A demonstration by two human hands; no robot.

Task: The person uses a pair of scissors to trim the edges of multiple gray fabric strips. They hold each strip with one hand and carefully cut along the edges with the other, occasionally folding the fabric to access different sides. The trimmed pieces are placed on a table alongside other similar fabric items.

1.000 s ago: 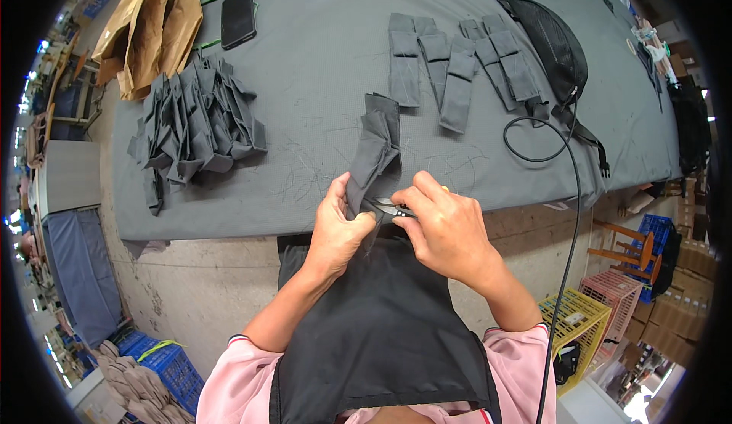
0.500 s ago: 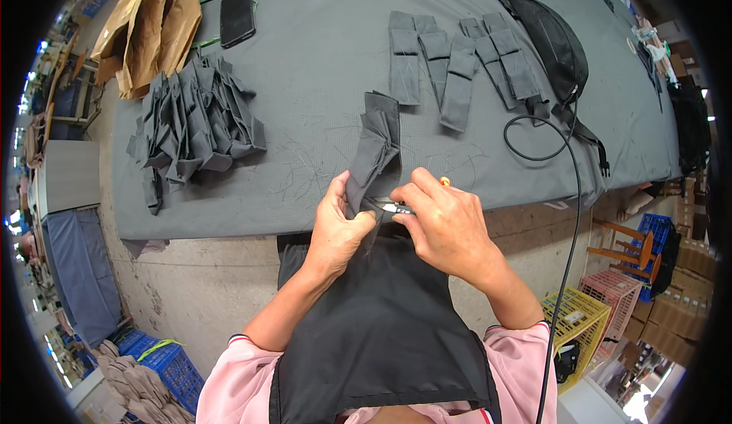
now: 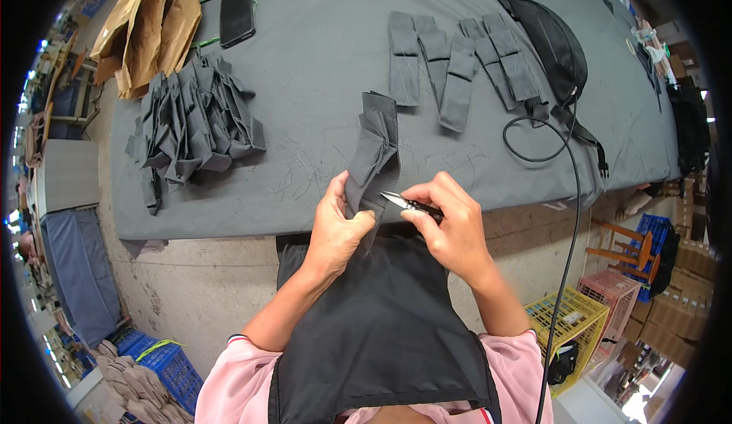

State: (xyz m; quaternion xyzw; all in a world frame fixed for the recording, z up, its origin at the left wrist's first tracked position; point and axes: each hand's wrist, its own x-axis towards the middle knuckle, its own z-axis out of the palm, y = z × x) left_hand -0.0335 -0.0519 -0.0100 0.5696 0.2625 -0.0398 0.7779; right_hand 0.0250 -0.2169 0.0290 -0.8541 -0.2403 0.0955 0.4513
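A folded dark grey fabric strip (image 3: pixel 375 143) is pinched in my left hand (image 3: pixel 335 229), its upper end lying on the table near the front edge and its lower end hanging over my black apron. My right hand (image 3: pixel 451 222) grips small thread snips (image 3: pixel 416 206) with black handles and pointed metal blades. The blade tips point left, close beside the fabric. Toward the back, several sewn grey strips (image 3: pixel 456 85) lie side by side. A heap of similar grey fabric pieces (image 3: pixel 200 123) sits at the left of the table.
Grey cloth covers the table (image 3: pixel 320 65), with loose threads near its front. A brown paper bag (image 3: pixel 149 31) and a phone (image 3: pixel 237 17) stand at the back left. A black waist bag (image 3: pixel 550 46) lies at the right, where a black cable (image 3: pixel 573 218) runs down past my right arm.
The snips have come away from the fabric's edge, and my right hand has turned, showing more of their handles. My left hand keeps its hold almost unmoved.
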